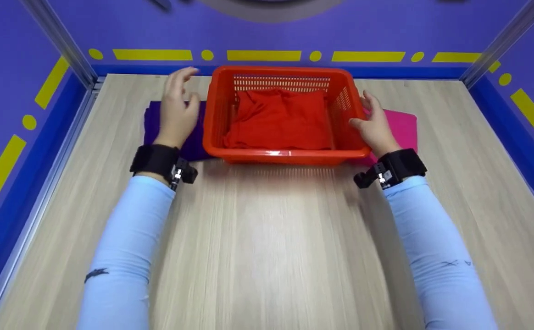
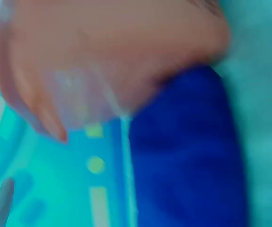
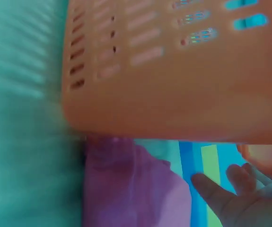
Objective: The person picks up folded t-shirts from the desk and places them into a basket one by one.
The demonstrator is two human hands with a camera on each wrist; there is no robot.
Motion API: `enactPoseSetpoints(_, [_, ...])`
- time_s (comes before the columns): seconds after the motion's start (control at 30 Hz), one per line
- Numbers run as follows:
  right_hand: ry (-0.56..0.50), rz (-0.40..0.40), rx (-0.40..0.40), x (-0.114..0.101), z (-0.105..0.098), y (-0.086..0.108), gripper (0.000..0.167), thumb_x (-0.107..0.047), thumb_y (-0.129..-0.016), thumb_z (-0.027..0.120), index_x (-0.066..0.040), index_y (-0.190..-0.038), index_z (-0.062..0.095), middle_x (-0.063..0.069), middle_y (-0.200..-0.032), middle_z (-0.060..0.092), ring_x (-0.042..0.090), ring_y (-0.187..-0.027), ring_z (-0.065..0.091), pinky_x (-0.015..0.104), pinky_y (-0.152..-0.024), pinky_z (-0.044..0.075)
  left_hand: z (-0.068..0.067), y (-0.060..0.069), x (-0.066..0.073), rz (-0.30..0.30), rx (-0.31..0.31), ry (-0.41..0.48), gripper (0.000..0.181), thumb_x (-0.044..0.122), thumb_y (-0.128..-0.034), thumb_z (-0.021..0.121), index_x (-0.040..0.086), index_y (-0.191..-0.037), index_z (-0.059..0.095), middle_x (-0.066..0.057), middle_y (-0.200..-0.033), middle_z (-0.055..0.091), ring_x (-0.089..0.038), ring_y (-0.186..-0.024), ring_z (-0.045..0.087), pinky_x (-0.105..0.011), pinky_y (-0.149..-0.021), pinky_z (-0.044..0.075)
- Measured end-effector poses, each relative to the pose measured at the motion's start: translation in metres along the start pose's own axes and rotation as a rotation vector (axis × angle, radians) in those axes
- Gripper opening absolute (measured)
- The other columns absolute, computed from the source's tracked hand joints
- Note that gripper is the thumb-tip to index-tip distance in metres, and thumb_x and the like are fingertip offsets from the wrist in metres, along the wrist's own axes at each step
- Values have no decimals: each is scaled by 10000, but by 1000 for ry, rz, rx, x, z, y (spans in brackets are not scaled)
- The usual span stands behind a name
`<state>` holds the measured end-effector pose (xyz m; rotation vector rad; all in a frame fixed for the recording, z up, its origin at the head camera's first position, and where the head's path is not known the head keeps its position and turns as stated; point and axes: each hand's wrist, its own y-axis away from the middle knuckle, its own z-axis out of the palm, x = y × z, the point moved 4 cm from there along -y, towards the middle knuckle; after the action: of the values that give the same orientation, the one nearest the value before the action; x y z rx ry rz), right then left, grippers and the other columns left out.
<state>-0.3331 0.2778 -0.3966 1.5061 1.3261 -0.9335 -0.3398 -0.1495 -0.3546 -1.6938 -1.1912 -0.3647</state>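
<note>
A red plastic basket (image 1: 285, 156) with slotted walls is at the far middle of the table, a folded red cloth (image 1: 280, 119) inside. My right hand (image 1: 377, 128) is at its right end, the thumb over the rim and the other fingers outside; the right wrist view shows the slotted wall (image 3: 173, 94) beside that hand (image 3: 249, 203). To the left of the basket my left hand (image 1: 177, 110) stands apart from it, fingers loosely bent, holding nothing. Under the left hand lies a folded dark purple cloth (image 1: 153, 121), blue-looking in the left wrist view.
A folded pink cloth (image 1: 402, 128) lies right of the basket, partly hidden by it and the right hand. The wooden table (image 1: 267, 247) is bounded by blue panels with yellow marks (image 1: 262, 56) at the back and sides. Metal rails (image 1: 33, 220) run along its left edge.
</note>
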Motion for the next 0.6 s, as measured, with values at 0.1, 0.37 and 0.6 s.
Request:
enactPoseSetpoints(0.1, [-49,48,-8,4,0,0,818,17,-1002,490,-219,-1650,49,49,-1688,171,267,-1494,297,462,-1154,363,-7,8,-28,-105,-8,-95,479,-3,-981,511,8,-1458,465,-167,-1477,459,-262,-1377,422,-318,-1142,330])
enactPoseSetpoints(0.37, [-107,105,-23,8,1,0,767,-16,-1015,497,-150,-1646,83,115,-1644,283,283,-1430,395,477,-1116,411,9,32,-79,-338,-503,-294,693,264,-1046,548,177,-1633,189,-221,-1665,132,-504,-1504,71,-738,-1140,116])
enactPoseSetpoints(0.6, [-169,66,-12,8,3,2,717,15,-994,500,-110,-1628,189,145,-1587,378,306,-1387,441,505,-1099,428,19,40,-81,-498,-764,-465,779,400,-1028,579,276,-1646,122,-230,-1671,-59,-539,-1478,-86,-807,-1076,69])
